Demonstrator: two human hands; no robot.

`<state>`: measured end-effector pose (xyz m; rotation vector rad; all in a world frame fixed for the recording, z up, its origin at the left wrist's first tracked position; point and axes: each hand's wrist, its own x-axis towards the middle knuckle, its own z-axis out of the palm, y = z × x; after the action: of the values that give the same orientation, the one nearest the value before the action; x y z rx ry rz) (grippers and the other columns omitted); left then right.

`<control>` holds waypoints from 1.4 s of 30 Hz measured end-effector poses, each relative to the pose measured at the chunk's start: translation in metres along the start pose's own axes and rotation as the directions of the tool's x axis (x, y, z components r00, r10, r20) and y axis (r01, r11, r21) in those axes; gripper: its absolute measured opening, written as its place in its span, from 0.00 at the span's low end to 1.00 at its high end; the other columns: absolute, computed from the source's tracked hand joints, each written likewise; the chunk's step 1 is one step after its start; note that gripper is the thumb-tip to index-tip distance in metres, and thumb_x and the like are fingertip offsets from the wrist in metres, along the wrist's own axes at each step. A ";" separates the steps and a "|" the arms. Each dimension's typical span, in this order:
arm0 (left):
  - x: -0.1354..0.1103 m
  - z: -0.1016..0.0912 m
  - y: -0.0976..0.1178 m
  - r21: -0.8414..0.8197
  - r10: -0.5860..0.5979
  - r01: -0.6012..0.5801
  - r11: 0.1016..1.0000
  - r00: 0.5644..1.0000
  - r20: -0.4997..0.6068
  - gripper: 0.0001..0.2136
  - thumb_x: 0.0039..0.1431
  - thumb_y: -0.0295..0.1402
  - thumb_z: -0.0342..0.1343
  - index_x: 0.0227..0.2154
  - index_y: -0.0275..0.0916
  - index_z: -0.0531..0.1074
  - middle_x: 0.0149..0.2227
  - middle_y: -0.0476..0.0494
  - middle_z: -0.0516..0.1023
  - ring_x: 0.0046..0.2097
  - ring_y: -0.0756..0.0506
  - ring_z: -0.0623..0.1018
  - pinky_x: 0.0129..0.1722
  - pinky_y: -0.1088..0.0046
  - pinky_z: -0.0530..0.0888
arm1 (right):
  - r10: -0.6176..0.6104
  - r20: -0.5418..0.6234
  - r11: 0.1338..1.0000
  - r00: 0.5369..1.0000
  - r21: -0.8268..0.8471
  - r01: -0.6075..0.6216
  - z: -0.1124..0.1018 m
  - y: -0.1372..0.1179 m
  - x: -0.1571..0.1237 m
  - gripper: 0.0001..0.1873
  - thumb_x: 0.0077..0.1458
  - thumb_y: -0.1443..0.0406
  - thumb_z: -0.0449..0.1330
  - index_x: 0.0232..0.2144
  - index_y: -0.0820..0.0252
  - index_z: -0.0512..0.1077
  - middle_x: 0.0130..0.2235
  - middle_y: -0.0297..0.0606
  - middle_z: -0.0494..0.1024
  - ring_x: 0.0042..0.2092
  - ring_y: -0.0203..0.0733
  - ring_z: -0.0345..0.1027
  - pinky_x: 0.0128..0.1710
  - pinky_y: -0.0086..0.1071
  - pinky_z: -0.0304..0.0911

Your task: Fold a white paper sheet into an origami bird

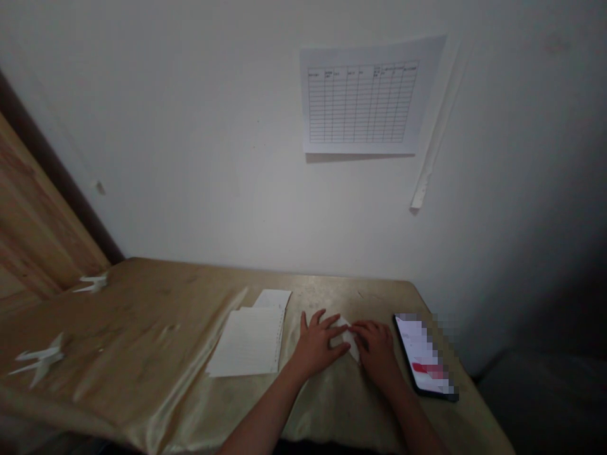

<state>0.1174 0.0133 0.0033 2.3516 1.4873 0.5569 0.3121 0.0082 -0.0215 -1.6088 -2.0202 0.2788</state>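
A small folded white paper (349, 339) lies on the table between my two hands. My left hand (318, 344) rests flat on its left part with the fingers spread. The fingers of my right hand (378, 348) are bent and press down on its right edge. Most of the paper is hidden under both hands. A stack of lined white sheets (250, 340) sits just left of my left hand.
The table wears a shiny beige cloth (142, 354). A phone (424, 364) with a lit screen lies right of my right hand. Two folded paper planes (40, 361) (93, 282) sit far left. A printed grid sheet (363, 101) hangs on the white wall.
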 end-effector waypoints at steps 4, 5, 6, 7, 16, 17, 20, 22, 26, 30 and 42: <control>-0.001 0.000 0.001 0.044 0.024 -0.024 0.999 1.000 0.005 0.24 0.59 0.45 0.60 0.58 0.64 0.66 0.66 0.53 0.63 0.68 0.31 0.55 0.63 0.31 0.35 | 0.021 -0.011 0.999 1.000 0.039 -0.020 0.001 0.003 0.000 0.19 0.58 0.68 0.51 0.45 0.48 0.78 0.50 0.37 0.78 0.54 0.48 0.63 0.60 0.44 0.48; -0.001 0.001 0.001 0.048 0.018 -0.017 0.999 1.000 -0.005 0.26 0.58 0.43 0.60 0.59 0.64 0.64 0.67 0.52 0.62 0.67 0.32 0.55 0.63 0.31 0.36 | 0.020 -0.015 0.999 1.000 0.044 -0.020 0.002 0.003 0.000 0.19 0.58 0.68 0.51 0.45 0.48 0.78 0.49 0.37 0.78 0.54 0.47 0.63 0.59 0.43 0.49; -0.001 0.001 0.001 0.045 0.007 -0.006 0.999 1.000 -0.020 0.28 0.57 0.41 0.61 0.60 0.62 0.63 0.67 0.51 0.62 0.67 0.32 0.56 0.64 0.32 0.37 | 0.021 -0.020 0.999 1.000 0.047 -0.020 0.002 0.004 0.000 0.19 0.58 0.68 0.51 0.44 0.48 0.79 0.49 0.37 0.78 0.54 0.47 0.64 0.59 0.42 0.50; -0.001 0.001 0.001 0.037 -0.005 0.006 0.999 0.999 -0.035 0.29 0.56 0.39 0.61 0.61 0.60 0.62 0.66 0.49 0.63 0.66 0.33 0.57 0.64 0.33 0.39 | 0.022 -0.024 0.999 0.999 0.045 -0.021 0.002 0.004 0.000 0.20 0.57 0.69 0.51 0.44 0.48 0.79 0.48 0.37 0.78 0.53 0.47 0.64 0.58 0.41 0.51; 0.003 0.000 -0.002 -0.019 -0.080 0.078 0.997 0.994 -0.081 0.10 0.60 0.34 0.58 0.43 0.55 0.77 0.56 0.50 0.74 0.61 0.38 0.63 0.64 0.35 0.41 | 0.040 -0.036 0.998 0.999 0.047 -0.039 0.001 0.004 0.000 0.19 0.57 0.69 0.52 0.42 0.49 0.80 0.45 0.39 0.79 0.51 0.48 0.66 0.55 0.41 0.55; 0.003 0.000 -0.002 -0.025 -0.083 0.081 0.996 0.993 -0.084 0.09 0.60 0.35 0.58 0.42 0.55 0.77 0.55 0.50 0.74 0.61 0.38 0.64 0.64 0.35 0.41 | 0.042 -0.038 0.998 0.998 0.053 -0.040 0.001 0.004 0.000 0.18 0.57 0.69 0.52 0.42 0.49 0.80 0.44 0.39 0.79 0.51 0.48 0.66 0.55 0.41 0.55; 0.002 -0.001 -0.001 -0.039 -0.072 0.069 0.997 0.993 -0.096 0.08 0.58 0.41 0.62 0.41 0.55 0.78 0.55 0.49 0.74 0.61 0.37 0.64 0.63 0.34 0.40 | 0.042 -0.058 0.998 0.997 0.057 -0.039 0.001 0.005 0.000 0.18 0.57 0.69 0.53 0.41 0.49 0.80 0.44 0.39 0.79 0.51 0.48 0.65 0.54 0.40 0.55; 0.002 -0.002 -0.001 -0.041 -0.055 0.051 0.998 0.994 -0.092 0.13 0.52 0.45 0.66 0.42 0.55 0.78 0.56 0.49 0.74 0.61 0.35 0.64 0.63 0.32 0.39 | 0.038 -0.066 0.998 0.997 0.056 -0.035 0.002 0.006 -0.001 0.17 0.56 0.69 0.54 0.41 0.49 0.80 0.44 0.39 0.79 0.51 0.48 0.65 0.54 0.39 0.56; 0.001 -0.001 -0.002 -0.025 -0.019 0.017 1.000 0.997 -0.070 0.18 0.50 0.40 0.67 0.46 0.57 0.77 0.57 0.49 0.72 0.62 0.34 0.63 0.62 0.31 0.38 | 0.036 -0.052 0.998 0.998 0.043 -0.034 0.002 0.006 0.000 0.14 0.55 0.68 0.58 0.39 0.48 0.81 0.43 0.38 0.79 0.50 0.48 0.65 0.53 0.39 0.56; 0.001 0.002 -0.004 -0.005 -0.006 0.006 1.000 0.998 -0.069 0.19 0.53 0.34 0.63 0.49 0.60 0.75 0.58 0.49 0.71 0.62 0.35 0.62 0.63 0.32 0.37 | 0.019 -0.061 1.000 0.998 0.019 -0.018 0.000 0.004 0.000 0.10 0.56 0.64 0.61 0.37 0.46 0.81 0.45 0.38 0.78 0.51 0.48 0.65 0.53 0.40 0.56; 0.002 -0.004 -0.002 -0.002 -0.059 0.059 0.998 0.996 -0.063 0.13 0.56 0.39 0.62 0.45 0.61 0.78 0.59 0.49 0.70 0.63 0.36 0.62 0.63 0.32 0.37 | -0.120 -0.102 0.993 0.988 0.008 0.122 0.003 0.002 -0.002 0.08 0.58 0.63 0.60 0.34 0.47 0.80 0.44 0.33 0.81 0.56 0.52 0.64 0.64 0.58 0.33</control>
<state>0.1149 0.0163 0.0065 2.3018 1.5781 0.6216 0.3128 0.0073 -0.0253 -1.4550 -2.0237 0.1630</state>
